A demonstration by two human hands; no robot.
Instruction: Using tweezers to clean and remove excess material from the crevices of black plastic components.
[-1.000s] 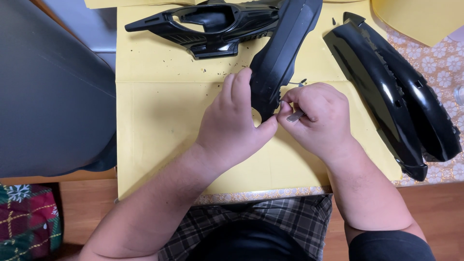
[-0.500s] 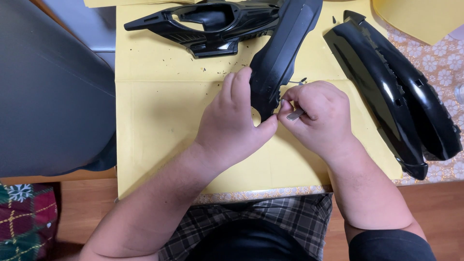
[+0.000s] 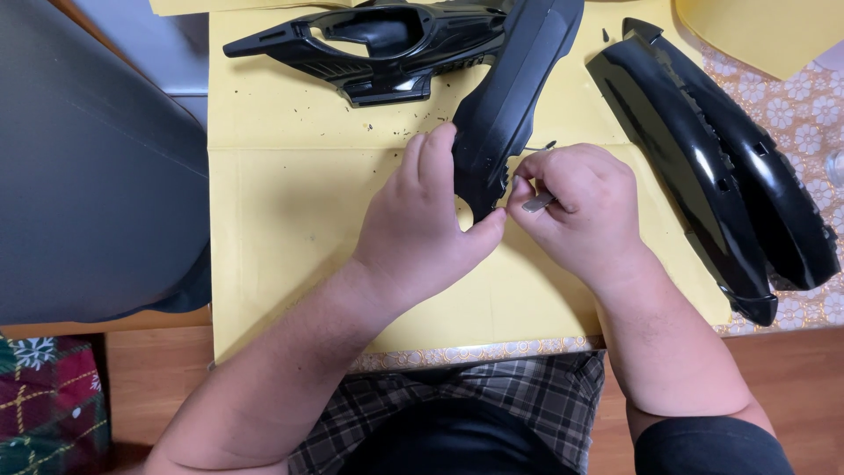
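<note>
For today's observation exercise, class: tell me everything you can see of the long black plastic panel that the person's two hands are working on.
The long black plastic panel is glossy, narrow and gently curved, with a raised central strip along its length. It lies on yellow paper, running from the top edge of the view down to a tapered lower tip. The left hand grips that tip, thumb underneath. The right hand presses a small metal tool at its notched right edge. Its upper end lies against another black moulded part.
</note>
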